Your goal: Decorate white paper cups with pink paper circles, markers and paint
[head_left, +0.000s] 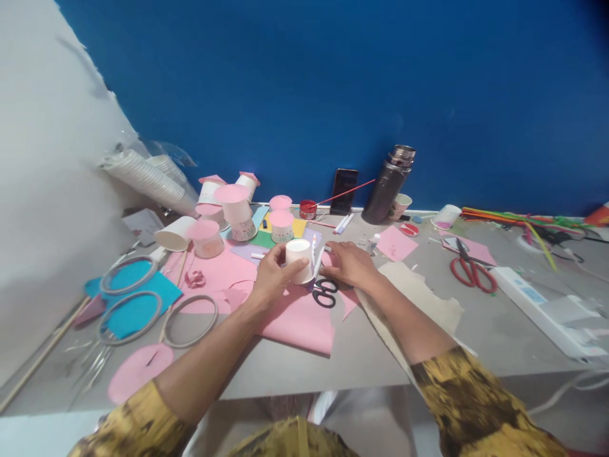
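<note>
My left hand (272,274) is wrapped round a white paper cup (298,260) standing upside down on pink paper (295,317). My right hand (347,263) lies just right of the cup, fingers curled down over the table beside a white marker (318,260). I cannot make out whether it grips anything. Black-handled scissors (325,293) lie on the pink paper right below the cup, between my two hands.
Several pink-topped paper cups (235,209) stand at the back left by a stack of white cups (143,178). Metal rings (130,311) lie on blue paper at left. A dark flask (389,185), a phone (344,190), red scissors (469,270) and pipe cleaners (518,222) sit further right.
</note>
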`<state>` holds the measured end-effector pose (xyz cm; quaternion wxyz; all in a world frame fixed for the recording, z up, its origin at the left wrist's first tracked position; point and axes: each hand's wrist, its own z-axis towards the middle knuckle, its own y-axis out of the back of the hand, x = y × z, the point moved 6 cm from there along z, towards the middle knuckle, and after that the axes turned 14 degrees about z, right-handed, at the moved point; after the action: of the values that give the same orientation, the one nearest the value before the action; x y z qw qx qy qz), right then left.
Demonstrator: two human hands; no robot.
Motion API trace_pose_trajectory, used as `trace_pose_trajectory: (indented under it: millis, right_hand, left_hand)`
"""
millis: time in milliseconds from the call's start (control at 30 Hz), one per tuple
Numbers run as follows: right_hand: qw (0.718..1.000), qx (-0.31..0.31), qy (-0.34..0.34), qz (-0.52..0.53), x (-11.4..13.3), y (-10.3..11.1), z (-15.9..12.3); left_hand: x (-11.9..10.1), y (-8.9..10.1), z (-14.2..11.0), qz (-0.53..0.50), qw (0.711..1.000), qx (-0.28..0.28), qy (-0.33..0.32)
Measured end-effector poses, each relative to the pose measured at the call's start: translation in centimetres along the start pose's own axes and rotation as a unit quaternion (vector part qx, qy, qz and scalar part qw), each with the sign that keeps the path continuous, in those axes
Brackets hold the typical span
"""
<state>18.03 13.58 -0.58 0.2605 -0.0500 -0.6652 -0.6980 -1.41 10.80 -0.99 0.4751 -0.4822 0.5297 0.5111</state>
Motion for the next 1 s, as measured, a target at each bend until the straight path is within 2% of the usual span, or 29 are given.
trace_pose_trajectory:
  millis: [167, 333, 433, 500, 600, 667, 700, 733, 833, 867, 933, 1000]
  right_hand:
    - [0.999, -0.01, -0.005, 0.033, 0.6, -0.3, -0.4]
    - [0.992, -0.029, -0.013, 0.122, 0.2, -0.3, -0.5]
    - [0.975, -0.04, -0.029, 0.215, -0.5, 0.1, -0.3]
    - [0.953, -0.038, -0.044, 0.296, -1.0, 0.4, -0.1]
    - [0.903, -0.02, -0.055, 0.425, -1.4, 0.6, 0.0]
    - [0.872, -0.01, -0.056, 0.487, -1.4, 0.7, 0.0]
    - [0.847, -0.005, -0.063, 0.527, -1.3, 0.6, -0.1]
    - [0.813, 0.003, -0.076, 0.577, -1.2, 0.4, -0.1]
    - [0.666, 0.037, -0.134, 0.733, -0.5, -0.7, -0.4]
    - [0.626, 0.046, -0.148, 0.764, -0.3, -1.0, -0.4]
    - [0.591, 0.047, -0.16, 0.789, 0.2, -1.2, -0.5]
    - [0.584, 0.036, -0.165, 0.794, 0.3, -1.3, -0.4]
  left_hand:
    - [-0.2, -0.1, -0.1, 0.005, 1.0, -0.002, -0.012]
    - [-0.2, -0.1, -0.1, 0.006, 1.0, 0.001, -0.004]
    - [-0.2, 0.0, -0.1, 0.007, 1.0, -0.003, -0.006]
    - [-0.2, 0.0, -0.1, -0.003, 1.0, 0.002, -0.001]
    - [-0.4, -0.2, -0.2, 0.005, 1.0, 0.011, -0.007]
    - [-0.8, -0.3, -0.3, 0.047, 0.998, 0.015, -0.032]
    - [-1.1, -0.3, -0.3, 0.075, 0.996, 0.014, -0.049]
    - [-1.4, -0.4, -0.4, 0.103, 0.992, 0.013, -0.067]
    - [-2.2, -0.6, -0.7, 0.166, 0.98, 0.003, -0.107]
    - [-2.4, -0.6, -0.8, 0.177, 0.978, -0.001, -0.112]
    - [-2.5, -0.7, -1.0, 0.191, 0.975, -0.002, -0.112]
    - [-2.5, -0.8, -1.2, 0.201, 0.973, 0.0, -0.111]
